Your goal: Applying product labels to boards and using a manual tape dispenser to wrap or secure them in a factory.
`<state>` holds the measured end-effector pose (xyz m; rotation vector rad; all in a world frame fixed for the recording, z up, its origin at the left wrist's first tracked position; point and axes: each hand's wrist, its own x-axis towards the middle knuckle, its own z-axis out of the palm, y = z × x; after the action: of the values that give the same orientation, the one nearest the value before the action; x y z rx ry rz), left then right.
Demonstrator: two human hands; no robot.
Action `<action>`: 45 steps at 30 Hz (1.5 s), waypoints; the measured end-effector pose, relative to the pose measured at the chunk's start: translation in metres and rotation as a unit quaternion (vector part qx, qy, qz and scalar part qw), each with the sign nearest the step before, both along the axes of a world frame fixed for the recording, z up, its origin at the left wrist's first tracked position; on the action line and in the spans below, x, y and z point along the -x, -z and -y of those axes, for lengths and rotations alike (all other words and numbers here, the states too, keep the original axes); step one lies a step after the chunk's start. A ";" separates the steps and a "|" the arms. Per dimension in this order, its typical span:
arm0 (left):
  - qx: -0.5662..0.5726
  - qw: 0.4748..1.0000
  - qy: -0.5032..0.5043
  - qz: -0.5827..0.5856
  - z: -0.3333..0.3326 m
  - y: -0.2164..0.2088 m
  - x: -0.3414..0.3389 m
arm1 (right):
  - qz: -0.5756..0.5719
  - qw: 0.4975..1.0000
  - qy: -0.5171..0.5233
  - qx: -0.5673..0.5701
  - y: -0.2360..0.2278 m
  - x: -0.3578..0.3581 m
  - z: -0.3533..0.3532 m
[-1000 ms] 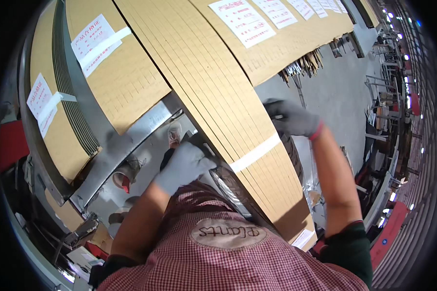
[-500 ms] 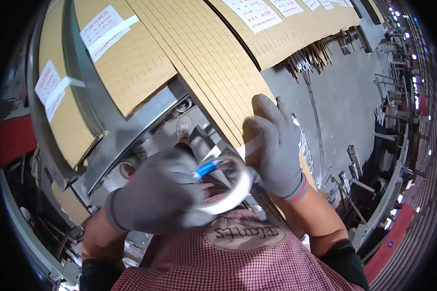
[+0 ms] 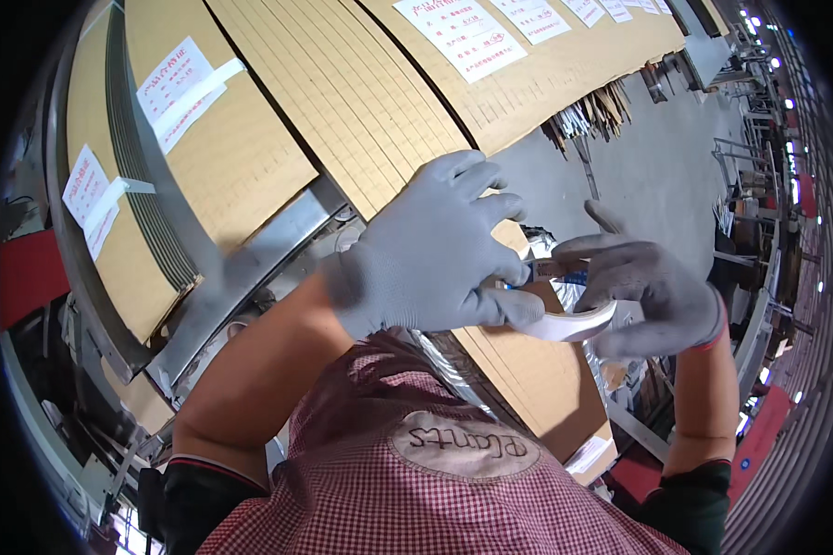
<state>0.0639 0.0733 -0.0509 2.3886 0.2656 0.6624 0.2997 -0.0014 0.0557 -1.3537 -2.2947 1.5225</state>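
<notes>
A roll of white tape (image 3: 576,325) is between my two hands, low over the near end of a long stack of tan cardboard (image 3: 551,379). My left hand (image 3: 440,245), in a grey glove, reaches across the stack with bent fingers; its thumb and forefinger close at the roll's left end. My right hand (image 3: 657,291), gloved too, curls round the roll's right side. Its fingers partly hide the roll, and a bit of blue shows inside it. Whether a loose tape end is between the fingers, I cannot tell.
Several long tan stacks lie side by side, with white labels (image 3: 176,92) taped on. A metal table edge (image 3: 282,236) runs below the left ones. Thin strips (image 3: 592,120) jut out beyond the right stack. Racks and metal parts (image 3: 750,231) stand along the right.
The tape roll has gone right, from in front of my apron to between both hands. My left hand has moved up and right over the stack; my right hand has left it, moving right.
</notes>
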 end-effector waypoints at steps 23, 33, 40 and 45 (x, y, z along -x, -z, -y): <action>0.216 0.971 -0.100 -0.014 0.068 -0.054 0.045 | 0.103 0.974 -0.034 -0.198 -0.028 0.080 0.027; 0.716 0.672 -0.078 0.173 0.048 0.117 0.057 | -0.032 0.972 0.203 0.116 0.147 0.008 -0.045; 0.469 0.868 -0.095 0.135 0.072 0.208 0.043 | -0.062 0.920 0.273 -0.275 0.078 0.101 0.000; 0.340 0.936 0.031 -0.084 0.016 0.074 0.118 | 0.231 0.904 0.172 -0.315 0.080 0.120 0.017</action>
<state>-0.0543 0.0569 -0.1246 1.7710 0.4132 0.2652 0.1800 -0.0184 -0.0246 -1.8813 -2.2803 0.3125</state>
